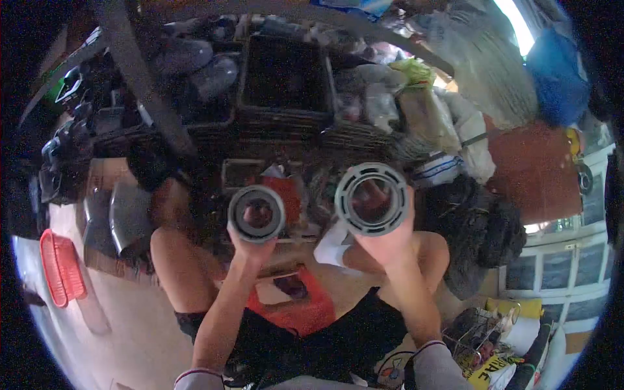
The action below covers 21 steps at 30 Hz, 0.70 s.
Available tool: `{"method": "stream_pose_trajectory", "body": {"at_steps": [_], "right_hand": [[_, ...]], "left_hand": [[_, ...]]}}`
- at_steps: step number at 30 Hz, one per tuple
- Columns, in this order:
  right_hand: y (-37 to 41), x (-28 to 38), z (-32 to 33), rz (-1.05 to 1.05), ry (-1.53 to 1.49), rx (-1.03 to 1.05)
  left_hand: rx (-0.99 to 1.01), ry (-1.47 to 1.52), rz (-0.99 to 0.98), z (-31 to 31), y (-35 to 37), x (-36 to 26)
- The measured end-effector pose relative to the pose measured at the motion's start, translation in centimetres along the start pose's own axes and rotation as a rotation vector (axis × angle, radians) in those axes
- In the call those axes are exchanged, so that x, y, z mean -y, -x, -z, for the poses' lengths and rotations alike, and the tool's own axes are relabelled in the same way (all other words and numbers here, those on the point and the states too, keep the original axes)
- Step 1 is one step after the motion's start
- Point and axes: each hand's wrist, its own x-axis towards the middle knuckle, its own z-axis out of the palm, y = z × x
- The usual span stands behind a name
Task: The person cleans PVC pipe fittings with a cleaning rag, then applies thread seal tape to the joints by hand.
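My left hand (252,249) is closed around a small grey plastic ring-shaped part (235,216), its round opening turned up toward me. In my right hand (390,247) is a larger grey plastic ring-shaped part (399,200), with slots all around its rim. Both parts are held up side by side, apart from each other, above my lap. Most of my fingers are hidden behind the parts, and how deep each part is cannot be seen. Behind them a red object (283,195) lies among dim clutter.
Black crates (286,112) and bagged items stand ahead. A red plastic basket (63,268) is on the floor at left. A red bag (318,305) lies between my legs. To the right are a dark sack (474,227), a brown box (533,172) and a wire basket (478,331).
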Motion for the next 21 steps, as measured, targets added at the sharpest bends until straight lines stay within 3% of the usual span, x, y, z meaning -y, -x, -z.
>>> {"method": "stream_pose_trajectory", "body": {"at_steps": [2,3,7,10,12,14,18,21], "right_hand": [[1.1,2.5,-2.9,-0.247,-0.437,0.028],[0.5,2.2,-2.0,-0.249,-0.463,0.092],[0.0,2.6,-1.6,-0.355,-0.497,0.183],[-0.1,2.9,-2.1,-0.355,-0.457,0.142],[-0.1,3.0,-2.3,-0.359,-0.469,0.118],[-0.4,3.1,-2.0,-0.388,-0.51,0.183],[-1.3,3.0,-0.8,-0.377,-0.516,0.262],[-1.2,3.1,-1.8,-0.386,-0.503,0.268]], "left_hand": [[0.005,0.064,0.001,-0.4,0.3,0.0],[0.039,0.057,0.024,0.6,-0.2,-0.1],[0.149,0.229,0.17,1.5,-0.3,-0.3],[0.213,0.078,0.187,-1.2,1.4,-0.5],[0.483,-0.137,0.082,-2.3,2.2,-0.3],[0.427,-0.023,0.189,-4.6,3.2,-0.9],[0.376,0.093,0.203,-1.9,2.1,-2.1],[0.434,-0.005,0.033,-3.2,5.1,-4.4]]}}
